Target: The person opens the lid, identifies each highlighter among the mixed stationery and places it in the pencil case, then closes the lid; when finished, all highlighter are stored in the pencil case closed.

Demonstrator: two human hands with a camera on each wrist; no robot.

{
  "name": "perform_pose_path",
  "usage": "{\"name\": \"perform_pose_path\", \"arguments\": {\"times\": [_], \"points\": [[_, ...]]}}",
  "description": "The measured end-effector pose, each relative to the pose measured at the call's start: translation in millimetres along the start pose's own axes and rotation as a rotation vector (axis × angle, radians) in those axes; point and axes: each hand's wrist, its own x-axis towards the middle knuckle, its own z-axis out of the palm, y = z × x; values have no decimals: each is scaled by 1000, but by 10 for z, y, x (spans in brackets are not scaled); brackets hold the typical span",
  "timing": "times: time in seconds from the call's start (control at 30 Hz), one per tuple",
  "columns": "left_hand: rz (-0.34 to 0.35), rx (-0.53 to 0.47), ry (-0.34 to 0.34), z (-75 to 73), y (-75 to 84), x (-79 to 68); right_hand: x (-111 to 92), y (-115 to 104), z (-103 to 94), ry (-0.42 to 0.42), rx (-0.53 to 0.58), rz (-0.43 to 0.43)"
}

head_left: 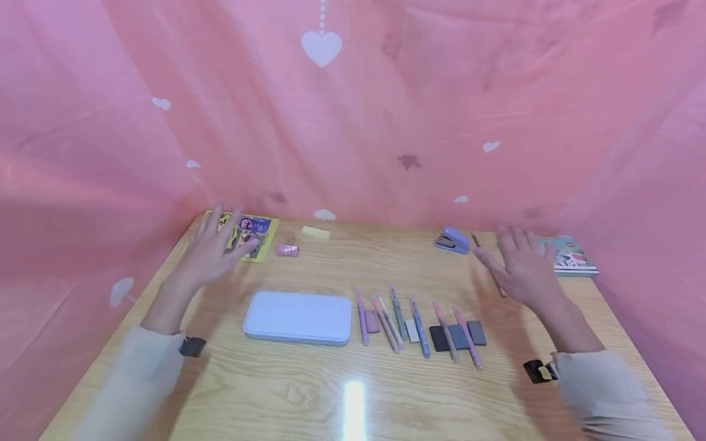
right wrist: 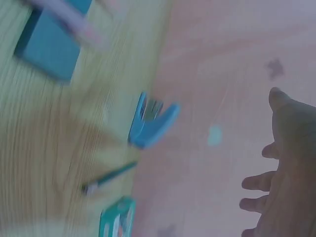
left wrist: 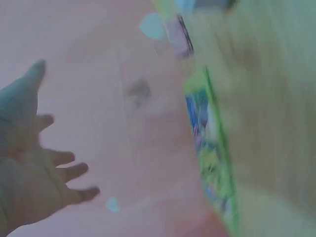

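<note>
My left hand (head_left: 212, 254) is raised with its fingers spread, nearest the yellow-edged booklet (head_left: 266, 236) at the back left; it holds nothing. In the left wrist view that hand (left wrist: 37, 168) shows apart from the booklet (left wrist: 210, 153). On the other side my right hand (head_left: 521, 269) also has its fingers spread and holds nothing. It is nearest a thin dark pencil-like stick (head_left: 494, 272) and a green booklet (head_left: 573, 256). A purple-blue stapler (head_left: 453, 240) stands to its left, seen open-mouthed in the right wrist view.
A pale blue pencil case (head_left: 298, 317) lies shut at centre left. Right of it are several pens (head_left: 419, 327) across small erasers or blocks, among them a dark one (head_left: 439, 338). Behind lie a pink binder clip (head_left: 287, 250) and a pale yellow strip (head_left: 316, 233). Pink cloth (head_left: 353, 122) surrounds the table.
</note>
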Motion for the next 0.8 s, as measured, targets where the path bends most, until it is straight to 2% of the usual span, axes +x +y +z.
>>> {"name": "perform_pose_path", "arguments": {"times": [0.1,0.17,0.27,0.33,0.43,0.57,0.67,0.73,0.8], "points": [[19,-236,26,65,32,-117,14,-248,40,16,26,-81],[25,-403,17,129,58,-212,26,-439,87,36,29,-152],[20,-608,-40,227,88,-346,34,-726,157,79,39,-279],[24,-688,-85,283,82,-404,27,-914,191,88,49,-348],[33,-713,-181,336,49,-476,1,-1192,234,61,71,-418],[61,-712,-364,400,-24,-561,-32,-1566,338,-5,78,-476],[85,-757,-515,483,-79,-591,-42,-1848,483,-64,67,-526],[81,-752,-571,546,-103,-596,-43,-2032,603,-110,63,-564],[46,-701,-589,597,-108,-599,-53,-2204,722,-156,47,-592]]}}
